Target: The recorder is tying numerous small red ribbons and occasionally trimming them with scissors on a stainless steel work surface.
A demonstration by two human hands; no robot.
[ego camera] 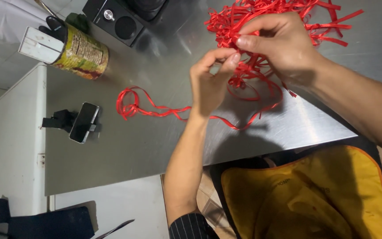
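At the far left a white plastic holder [38, 44] is leaning against a round tin can [82, 53] with a glossy yellow-green printed label, the can lying tilted on the brushed steel table [124, 150], whose surface is showing a dull, streaky sheen. Below them a dark smartphone [84, 122] is sitting clamped in a small black stand [58, 119]. Behind, at the table's far edge, a black boxy appliance [118, 20] with a silver knob is standing.

A thin, flat red ribbon strand [155, 108] is coiling into a loose loop on the steel and trailing rightward under the person's left hand [208, 84]. That hand is pinching with thumb and forefinger closed together on a strip of the ribbon, the other fingers curled in. Just to its right the right hand [279, 42] is also pinching shut, thumb pressed to forefinger on a strand at the edge of a shaggy red ribbon bundle [266, 13], a tangle of many narrow glossy strips held above the table. At the lower right a yellow apron [310, 194] with a soft, creased surface is covering the person's lap
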